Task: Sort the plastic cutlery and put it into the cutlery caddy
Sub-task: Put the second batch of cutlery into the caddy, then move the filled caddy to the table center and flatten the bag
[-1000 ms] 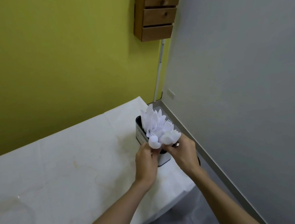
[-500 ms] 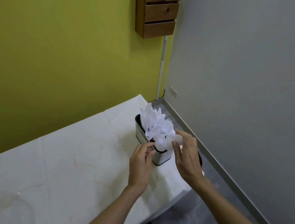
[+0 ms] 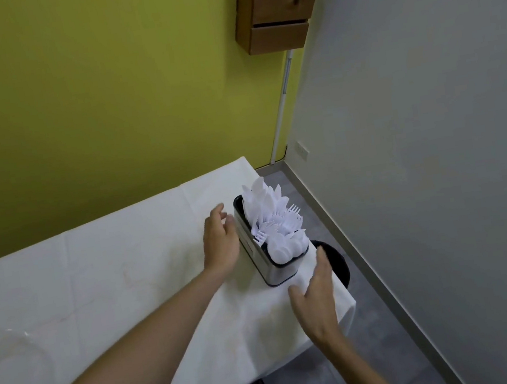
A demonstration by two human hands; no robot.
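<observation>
A metal cutlery caddy (image 3: 275,271) stands near the right end of the white table (image 3: 111,277). White plastic cutlery (image 3: 274,221) fills it: knives at the back, forks in the middle, spoons at the front. My left hand (image 3: 220,243) hovers just left of the caddy with fingers relaxed and holds nothing. In front of the caddy and to its right, my right hand (image 3: 317,296) is flat with straight fingers, also empty. Neither hand visibly touches the caddy.
A clear plastic sheet or bag (image 3: 14,352) lies at the table's left. A black round object (image 3: 337,261) sits below the table's right edge. A wooden drawer unit (image 3: 278,9) hangs on the green wall. The grey wall is close on the right.
Both hands have let go of the spoons and drawn away from the caddy, the left one to its left side, the right one back toward me. The spoons now rest in the front compartment.
</observation>
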